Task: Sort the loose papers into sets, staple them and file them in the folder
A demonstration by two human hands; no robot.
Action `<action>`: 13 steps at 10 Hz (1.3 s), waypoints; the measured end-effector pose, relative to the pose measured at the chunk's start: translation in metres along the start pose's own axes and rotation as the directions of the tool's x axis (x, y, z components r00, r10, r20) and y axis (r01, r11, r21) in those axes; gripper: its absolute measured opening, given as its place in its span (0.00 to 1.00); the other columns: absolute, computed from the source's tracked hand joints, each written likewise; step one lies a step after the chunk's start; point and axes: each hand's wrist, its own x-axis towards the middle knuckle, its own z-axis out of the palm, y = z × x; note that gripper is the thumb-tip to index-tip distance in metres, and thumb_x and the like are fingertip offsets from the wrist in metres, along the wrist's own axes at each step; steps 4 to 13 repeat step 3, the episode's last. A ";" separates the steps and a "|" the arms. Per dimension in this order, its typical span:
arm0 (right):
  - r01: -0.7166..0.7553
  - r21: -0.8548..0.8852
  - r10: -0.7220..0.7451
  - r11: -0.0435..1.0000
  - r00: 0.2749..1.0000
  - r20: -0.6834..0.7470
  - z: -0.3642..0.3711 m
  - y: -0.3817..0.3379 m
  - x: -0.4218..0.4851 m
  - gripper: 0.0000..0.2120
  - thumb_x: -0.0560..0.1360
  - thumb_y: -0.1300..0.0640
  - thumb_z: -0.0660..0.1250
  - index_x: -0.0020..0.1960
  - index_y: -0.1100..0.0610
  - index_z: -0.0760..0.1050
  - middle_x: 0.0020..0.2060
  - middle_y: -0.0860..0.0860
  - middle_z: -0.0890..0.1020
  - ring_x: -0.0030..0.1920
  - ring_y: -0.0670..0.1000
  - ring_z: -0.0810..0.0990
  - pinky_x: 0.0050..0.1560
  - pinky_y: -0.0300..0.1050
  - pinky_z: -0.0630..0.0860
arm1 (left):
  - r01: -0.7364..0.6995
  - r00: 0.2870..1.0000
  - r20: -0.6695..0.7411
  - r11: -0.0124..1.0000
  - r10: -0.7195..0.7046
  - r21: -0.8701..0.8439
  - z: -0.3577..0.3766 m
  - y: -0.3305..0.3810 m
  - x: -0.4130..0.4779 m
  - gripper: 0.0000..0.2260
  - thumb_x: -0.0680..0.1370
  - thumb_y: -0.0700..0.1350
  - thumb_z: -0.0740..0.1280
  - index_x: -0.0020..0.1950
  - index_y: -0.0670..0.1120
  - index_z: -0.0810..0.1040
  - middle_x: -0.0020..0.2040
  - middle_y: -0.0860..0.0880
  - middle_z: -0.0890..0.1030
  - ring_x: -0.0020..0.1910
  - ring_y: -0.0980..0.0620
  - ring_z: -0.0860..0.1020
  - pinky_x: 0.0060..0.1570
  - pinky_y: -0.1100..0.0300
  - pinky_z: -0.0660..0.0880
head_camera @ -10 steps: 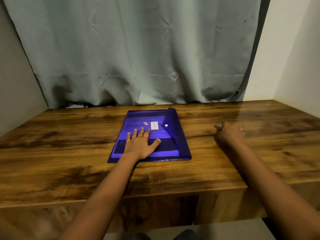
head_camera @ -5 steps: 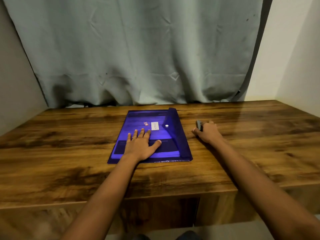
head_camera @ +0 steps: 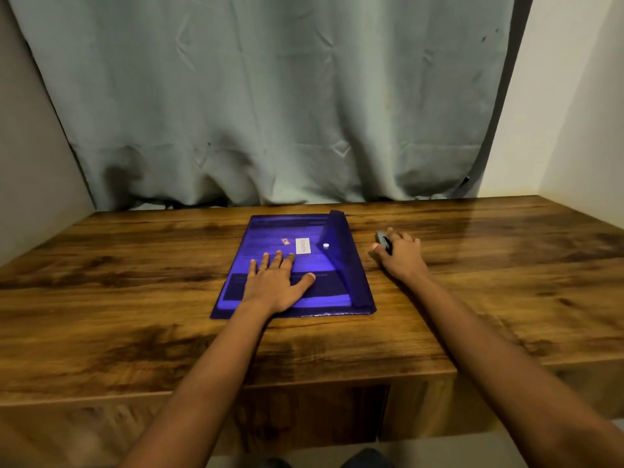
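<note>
A blue translucent folder [head_camera: 280,228] is laid flat on the middle of a wooden worktop [head_camera: 135,298], in front of a grey curtain [head_camera: 270,96]. The left hand [head_camera: 277,282] is pressed palm-down on the folder's cover, its fingers [head_camera: 278,258] straight and slightly spread, the thumb held out to the side. Along the folder's right edge the flap [head_camera: 347,261] is partly raised, and its white snap button [head_camera: 326,245] is not fastened. Just to the right of the folder, the right hand [head_camera: 401,255] is rested on the worktop with its fingers [head_camera: 407,239] curled round a small dark stapler [head_camera: 384,242], judged so from its shape and the task.

No loose sheets are seen outside the folder, and darker bands are made out through its cover, so the papers are judged to be filed already. What seems left is for the flap to be closed and snapped.

Counted: one folder, one flap, one snap button, two stickers on the cover, one stapler, two hands.
</note>
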 end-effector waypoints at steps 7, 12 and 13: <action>0.357 -0.228 -0.418 0.906 0.840 -0.347 -0.014 -0.022 0.000 0.31 0.80 0.50 0.57 0.77 0.61 0.51 0.77 0.58 0.49 0.77 0.56 0.43 0.75 0.48 0.42 | -0.060 0.963 -0.270 0.990 0.024 -0.125 -0.016 -0.005 0.006 0.27 0.81 0.57 0.56 0.76 0.44 0.60 0.71 0.40 0.67 0.70 0.41 0.66 0.72 0.46 0.55; 0.357 -0.228 -0.418 0.906 0.840 -0.347 -0.014 -0.022 0.000 0.31 0.80 0.50 0.57 0.77 0.61 0.51 0.77 0.58 0.49 0.77 0.56 0.43 0.75 0.48 0.42 | -0.060 0.963 -0.270 0.990 0.024 -0.125 -0.016 -0.005 0.006 0.27 0.81 0.57 0.56 0.76 0.44 0.60 0.71 0.40 0.67 0.70 0.41 0.66 0.72 0.46 0.55; 0.357 -0.228 -0.418 0.906 0.840 -0.347 -0.014 -0.022 0.000 0.31 0.80 0.50 0.57 0.77 0.61 0.51 0.77 0.58 0.49 0.77 0.56 0.43 0.75 0.48 0.42 | -0.060 0.963 -0.270 0.990 0.024 -0.125 -0.016 -0.005 0.006 0.27 0.81 0.57 0.56 0.76 0.44 0.60 0.71 0.40 0.67 0.70 0.41 0.66 0.72 0.46 0.55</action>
